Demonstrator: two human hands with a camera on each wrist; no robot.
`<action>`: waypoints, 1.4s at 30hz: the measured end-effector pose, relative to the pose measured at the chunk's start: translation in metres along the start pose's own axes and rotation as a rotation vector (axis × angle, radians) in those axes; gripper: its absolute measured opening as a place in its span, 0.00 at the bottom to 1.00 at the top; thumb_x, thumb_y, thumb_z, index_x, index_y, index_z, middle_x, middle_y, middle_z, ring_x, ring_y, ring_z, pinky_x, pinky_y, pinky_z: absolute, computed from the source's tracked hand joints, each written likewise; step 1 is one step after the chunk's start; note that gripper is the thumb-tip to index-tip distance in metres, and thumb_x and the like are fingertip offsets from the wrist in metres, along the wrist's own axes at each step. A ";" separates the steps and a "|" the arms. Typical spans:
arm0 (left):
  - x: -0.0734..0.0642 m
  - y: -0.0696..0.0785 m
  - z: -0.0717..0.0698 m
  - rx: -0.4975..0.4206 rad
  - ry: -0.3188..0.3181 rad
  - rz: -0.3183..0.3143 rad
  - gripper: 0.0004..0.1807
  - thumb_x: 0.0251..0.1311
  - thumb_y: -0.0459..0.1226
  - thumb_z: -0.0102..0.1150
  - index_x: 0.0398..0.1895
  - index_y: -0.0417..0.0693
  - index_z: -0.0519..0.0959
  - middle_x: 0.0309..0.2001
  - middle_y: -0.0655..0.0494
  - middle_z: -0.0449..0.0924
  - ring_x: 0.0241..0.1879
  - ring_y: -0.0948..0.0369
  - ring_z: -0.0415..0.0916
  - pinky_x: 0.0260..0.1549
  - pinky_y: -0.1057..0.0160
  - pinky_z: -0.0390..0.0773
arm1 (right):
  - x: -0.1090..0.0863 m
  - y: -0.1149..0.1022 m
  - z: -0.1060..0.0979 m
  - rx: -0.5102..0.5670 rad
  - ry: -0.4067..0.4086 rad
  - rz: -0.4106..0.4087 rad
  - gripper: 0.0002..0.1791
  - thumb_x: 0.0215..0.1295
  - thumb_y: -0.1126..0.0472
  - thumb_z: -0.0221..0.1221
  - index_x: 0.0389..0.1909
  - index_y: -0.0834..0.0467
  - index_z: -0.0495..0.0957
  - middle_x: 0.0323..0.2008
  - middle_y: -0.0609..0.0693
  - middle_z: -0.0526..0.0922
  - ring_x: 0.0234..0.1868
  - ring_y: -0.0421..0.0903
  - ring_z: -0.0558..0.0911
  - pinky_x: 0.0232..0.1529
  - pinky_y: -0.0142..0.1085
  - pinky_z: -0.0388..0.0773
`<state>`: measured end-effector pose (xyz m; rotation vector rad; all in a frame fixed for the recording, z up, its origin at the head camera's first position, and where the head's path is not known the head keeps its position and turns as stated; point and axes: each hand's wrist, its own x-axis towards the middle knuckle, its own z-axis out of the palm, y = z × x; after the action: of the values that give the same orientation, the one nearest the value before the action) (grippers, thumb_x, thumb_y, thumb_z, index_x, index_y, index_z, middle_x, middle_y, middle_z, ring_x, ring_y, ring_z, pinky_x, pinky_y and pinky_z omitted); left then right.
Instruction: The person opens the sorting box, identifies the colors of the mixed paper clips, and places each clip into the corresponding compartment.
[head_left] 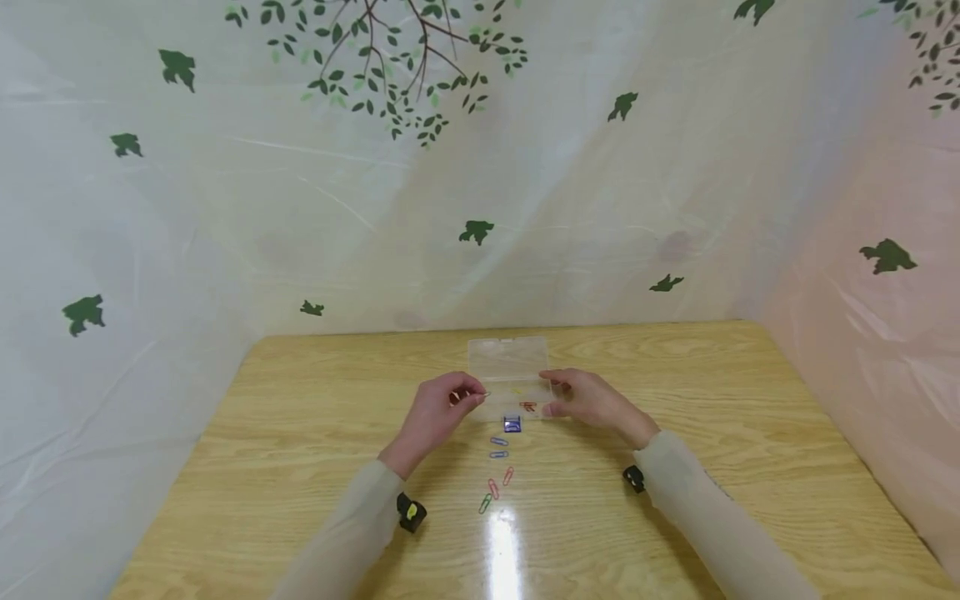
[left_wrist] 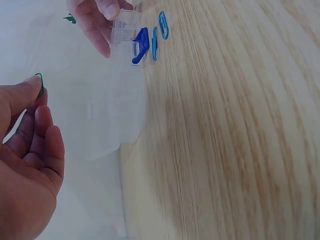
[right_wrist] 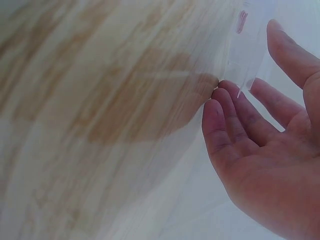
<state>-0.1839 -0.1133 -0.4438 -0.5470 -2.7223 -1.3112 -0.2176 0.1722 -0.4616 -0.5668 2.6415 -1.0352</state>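
Observation:
My left hand [head_left: 442, 408] pinches a green paper clip [left_wrist: 41, 85] between thumb and forefinger, above the left side of a clear plastic box [head_left: 491, 408]. The box lies open, its lid [head_left: 508, 358] tipped back. My right hand [head_left: 592, 402] holds the box's right end, thumb at the front and fingers toward the back. Inside, red paper clips [head_left: 528, 406] and something yellow [head_left: 516, 390] show. A dark blue clip-like piece [head_left: 512, 424] sits at the box's front edge; its exact kind is unclear.
In front of the box lie two blue paper clips [head_left: 498, 455], two pinkish-red paper clips [head_left: 508, 476] and a green paper clip [head_left: 485, 503] on the wooden table [head_left: 300, 467]. A white curtain with leaf prints [head_left: 360, 250] hangs behind the table.

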 end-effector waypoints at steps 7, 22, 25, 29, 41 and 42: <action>0.004 0.002 0.005 0.008 -0.035 -0.027 0.02 0.69 0.34 0.65 0.41 0.50 0.85 0.37 0.61 0.84 0.35 0.63 0.76 0.36 0.63 0.79 | 0.000 -0.001 0.001 -0.004 -0.001 0.004 0.36 0.68 0.56 0.69 0.73 0.63 0.69 0.62 0.60 0.79 0.60 0.56 0.77 0.65 0.56 0.72; 0.020 -0.010 0.014 0.152 -0.112 0.040 0.05 0.70 0.34 0.65 0.42 0.47 0.89 0.42 0.56 0.88 0.36 0.63 0.78 0.36 0.63 0.79 | 0.001 -0.002 0.001 0.016 0.002 0.011 0.35 0.68 0.57 0.69 0.73 0.62 0.70 0.63 0.60 0.78 0.61 0.56 0.76 0.66 0.56 0.71; 0.022 -0.012 0.015 0.168 -0.125 0.035 0.05 0.69 0.33 0.65 0.42 0.47 0.89 0.43 0.55 0.88 0.38 0.62 0.79 0.38 0.62 0.80 | 0.000 -0.003 0.001 0.019 0.003 0.016 0.35 0.68 0.57 0.69 0.73 0.62 0.70 0.64 0.60 0.78 0.61 0.56 0.76 0.66 0.56 0.71; 0.024 -0.013 0.017 0.190 -0.148 0.021 0.05 0.69 0.32 0.66 0.41 0.48 0.89 0.44 0.54 0.88 0.40 0.61 0.80 0.41 0.60 0.81 | 0.000 -0.003 0.000 0.015 0.003 0.008 0.35 0.69 0.57 0.69 0.73 0.62 0.70 0.65 0.60 0.77 0.62 0.57 0.76 0.67 0.57 0.71; 0.026 -0.017 0.023 0.225 -0.162 0.013 0.06 0.68 0.31 0.66 0.41 0.47 0.90 0.45 0.53 0.88 0.46 0.57 0.83 0.47 0.55 0.83 | 0.000 -0.002 -0.001 0.011 0.000 0.013 0.35 0.69 0.57 0.69 0.73 0.62 0.70 0.64 0.60 0.78 0.62 0.57 0.76 0.67 0.56 0.71; 0.026 -0.017 0.024 0.223 -0.162 0.013 0.06 0.68 0.31 0.66 0.41 0.47 0.90 0.45 0.53 0.88 0.46 0.56 0.83 0.48 0.55 0.83 | 0.000 -0.002 -0.001 0.011 0.001 0.015 0.35 0.69 0.57 0.69 0.73 0.62 0.70 0.64 0.60 0.78 0.62 0.56 0.76 0.67 0.56 0.71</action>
<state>-0.2122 -0.0973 -0.4660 -0.6732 -2.9374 -0.9822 -0.2172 0.1716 -0.4599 -0.5437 2.6352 -1.0445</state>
